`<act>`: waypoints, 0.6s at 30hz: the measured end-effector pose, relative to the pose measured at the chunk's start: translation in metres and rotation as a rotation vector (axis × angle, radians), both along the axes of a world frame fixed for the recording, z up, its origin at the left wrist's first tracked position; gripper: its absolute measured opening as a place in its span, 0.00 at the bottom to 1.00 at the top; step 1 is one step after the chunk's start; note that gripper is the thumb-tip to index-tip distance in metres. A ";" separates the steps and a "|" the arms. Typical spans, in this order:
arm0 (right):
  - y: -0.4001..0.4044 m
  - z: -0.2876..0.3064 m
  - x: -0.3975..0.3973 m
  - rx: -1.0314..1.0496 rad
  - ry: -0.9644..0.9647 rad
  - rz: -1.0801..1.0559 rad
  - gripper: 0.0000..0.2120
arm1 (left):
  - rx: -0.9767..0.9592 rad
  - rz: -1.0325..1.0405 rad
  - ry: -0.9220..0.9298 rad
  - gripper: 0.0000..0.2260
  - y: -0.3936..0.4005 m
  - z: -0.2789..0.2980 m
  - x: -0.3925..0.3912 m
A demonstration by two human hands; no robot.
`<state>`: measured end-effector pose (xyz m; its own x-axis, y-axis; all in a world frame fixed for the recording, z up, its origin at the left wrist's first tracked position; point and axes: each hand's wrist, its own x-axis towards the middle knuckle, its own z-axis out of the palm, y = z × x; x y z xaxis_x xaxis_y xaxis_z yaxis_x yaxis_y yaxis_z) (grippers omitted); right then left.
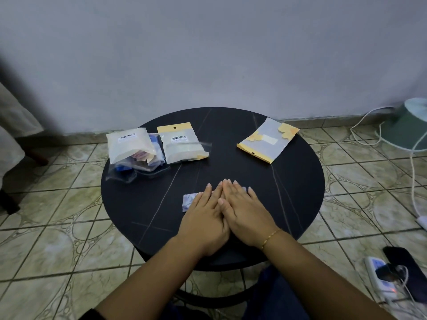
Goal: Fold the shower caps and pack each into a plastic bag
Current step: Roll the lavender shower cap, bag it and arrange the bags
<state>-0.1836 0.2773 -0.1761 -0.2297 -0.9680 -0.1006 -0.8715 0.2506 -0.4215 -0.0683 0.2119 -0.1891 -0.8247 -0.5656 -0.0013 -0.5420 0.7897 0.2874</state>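
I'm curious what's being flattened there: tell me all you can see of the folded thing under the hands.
The folded shower cap is a flat, narrow strip of pale lilac-white patterned film, lying crosswise near the front of the round black table. The left hand and right hand press on it with straight fingers, side by side, covering its middle. Only its left end and a sliver at its right end show.
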 end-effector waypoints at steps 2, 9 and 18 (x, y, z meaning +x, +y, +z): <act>0.003 0.000 0.000 -0.005 0.052 0.000 0.26 | -0.004 0.010 0.001 0.29 -0.002 -0.003 0.005; 0.008 -0.001 0.002 0.023 0.138 -0.044 0.26 | -0.041 0.082 -0.059 0.40 -0.005 -0.004 0.032; 0.025 0.000 0.009 -0.019 0.236 -0.188 0.24 | -0.038 0.194 0.036 0.28 0.003 0.000 0.042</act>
<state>-0.1745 0.3027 -0.1757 -0.4199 -0.9076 -0.0052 -0.8850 0.4107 -0.2193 -0.0267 0.2150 -0.1890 -0.6994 -0.7130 0.0502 -0.6750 0.6820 0.2814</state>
